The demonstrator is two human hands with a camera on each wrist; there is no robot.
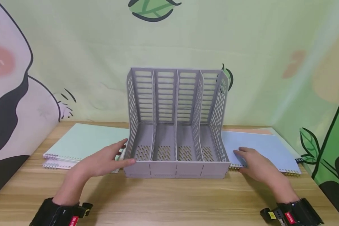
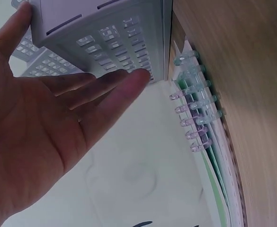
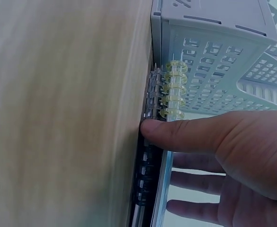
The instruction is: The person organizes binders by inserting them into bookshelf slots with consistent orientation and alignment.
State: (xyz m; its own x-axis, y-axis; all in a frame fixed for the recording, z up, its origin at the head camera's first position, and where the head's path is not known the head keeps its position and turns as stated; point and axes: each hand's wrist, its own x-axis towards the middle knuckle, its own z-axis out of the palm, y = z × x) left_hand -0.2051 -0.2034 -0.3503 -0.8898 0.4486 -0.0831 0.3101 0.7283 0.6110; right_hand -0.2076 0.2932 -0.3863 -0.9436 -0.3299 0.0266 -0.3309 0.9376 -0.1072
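A grey file organizer (image 1: 176, 169) with several upright slots stands in the middle of the wooden table. My left hand (image 1: 101, 161) is spread at its left front corner, thumb on the front rim and the other fingers by the perforated side. In the left wrist view, that palm (image 2: 29, 127) holds nothing. To the right lies a blue spiral notebook (image 1: 260, 147) on top of a stack. My right hand (image 1: 257, 166) pinches its near spiral edge, fingers on the cover. The right wrist view has the thumb (image 3: 185, 135) across the bindings; its tip partly hides them.
Left of the organizer lies a pale green spiral notebook (image 1: 87, 141) over other notebooks with clear rings (image 2: 195, 90). An orange-topped notebook (image 1: 251, 131) shows behind the blue one. A printed cloth (image 1: 101, 62) hangs behind the table (image 1: 164, 201).
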